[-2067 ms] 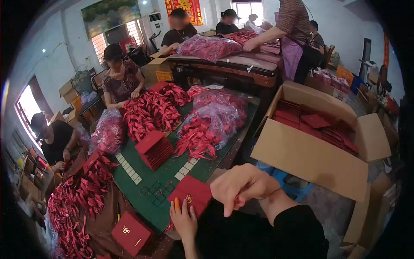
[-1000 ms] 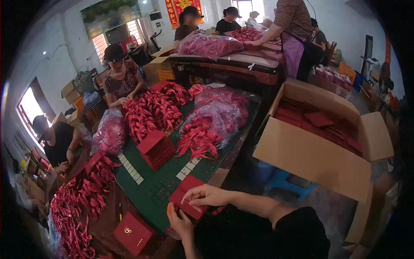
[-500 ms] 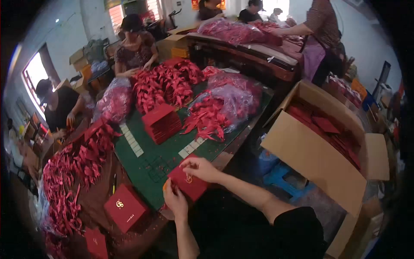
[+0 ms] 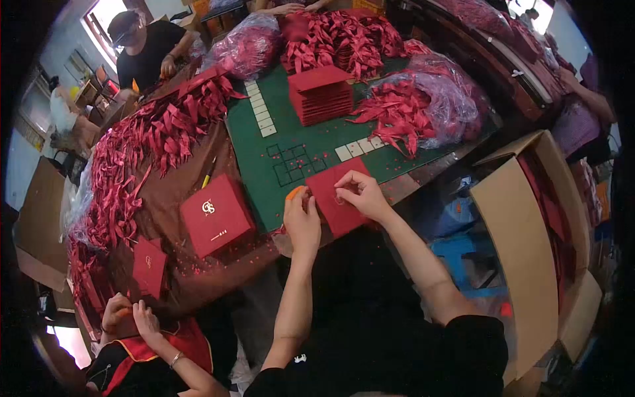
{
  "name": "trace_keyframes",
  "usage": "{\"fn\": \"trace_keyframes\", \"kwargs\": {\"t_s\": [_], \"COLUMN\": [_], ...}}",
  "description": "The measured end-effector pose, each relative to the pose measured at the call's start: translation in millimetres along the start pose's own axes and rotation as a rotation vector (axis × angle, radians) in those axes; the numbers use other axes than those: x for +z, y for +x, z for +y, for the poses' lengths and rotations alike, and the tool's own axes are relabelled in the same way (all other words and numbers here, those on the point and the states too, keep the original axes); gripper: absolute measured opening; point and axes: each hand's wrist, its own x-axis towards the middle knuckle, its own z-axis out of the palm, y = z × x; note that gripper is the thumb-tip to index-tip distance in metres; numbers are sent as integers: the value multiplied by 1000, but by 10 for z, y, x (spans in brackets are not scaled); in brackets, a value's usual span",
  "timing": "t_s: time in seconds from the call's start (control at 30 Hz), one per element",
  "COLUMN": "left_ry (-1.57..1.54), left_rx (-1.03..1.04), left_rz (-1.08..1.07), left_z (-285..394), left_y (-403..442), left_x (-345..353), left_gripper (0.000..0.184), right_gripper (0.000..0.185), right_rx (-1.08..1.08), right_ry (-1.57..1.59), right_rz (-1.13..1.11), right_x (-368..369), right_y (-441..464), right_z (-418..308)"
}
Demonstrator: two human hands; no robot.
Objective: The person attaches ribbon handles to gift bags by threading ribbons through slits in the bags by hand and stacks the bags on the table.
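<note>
A flat red packet [image 4: 336, 215] lies at the near edge of the green mat in front of me. My left hand [image 4: 302, 221] is closed on its left edge, with something orange around one fingertip. Over the packet's face, my right hand [image 4: 364, 195] has its thumb and fingers pinched together. The pinch covers the middle of the packet, and I cannot make out what is in it. A tall stack of red packets [image 4: 322, 99] stands farther back on the mat.
Left of my hands sits a red block of packets with a gold logo [image 4: 217, 215], with a yellow-black pen [image 4: 209, 173] behind it. Heaps of red ribbons [image 4: 169, 129] cover the table's left. An open carton [image 4: 519, 245] stands right. A co-worker's hands [image 4: 132, 314] are at lower left.
My view has turned down and left, bringing a co-worker's hands in at lower left. My left hand stays at the packet's edge, and my right hand stays over its face, fingers pinched.
</note>
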Motion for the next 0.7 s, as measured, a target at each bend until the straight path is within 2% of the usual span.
{"fn": "trace_keyframes", "kwargs": {"t_s": [0.2, 0.27, 0.33, 0.4, 0.53, 0.6, 0.7], "left_ry": [79, 113, 10, 52, 24, 24, 80], "left_rx": [-2, 84, -42, -41, -31, -50, -25], "left_rz": [-32, 4, -10, -16, 7, 12, 12], "left_z": [53, 52, 125, 147, 78, 53, -11], "left_y": [-4, -5, -9, -8, -1, 16, 36], "left_x": [-48, -32, -31, -42, -25, -8, 29], "left_gripper": [24, 24, 24, 23, 21, 21, 19], "right_gripper": [7, 7, 7, 7, 7, 7, 7], "right_rx": [-69, -98, -112, -76, -76, 50, 15], "right_ry": [-230, -332, -383, -459, -465, -216, -177], "right_rz": [12, -69, -112, -185, -241, -250, -249], "right_x": [48, 33, 33, 14, -38, -49, -56], "right_y": [20, 62, 113, 160, 254, 266, 263], "right_z": [-71, -92, -205, -292, -192, -131, -119]}}
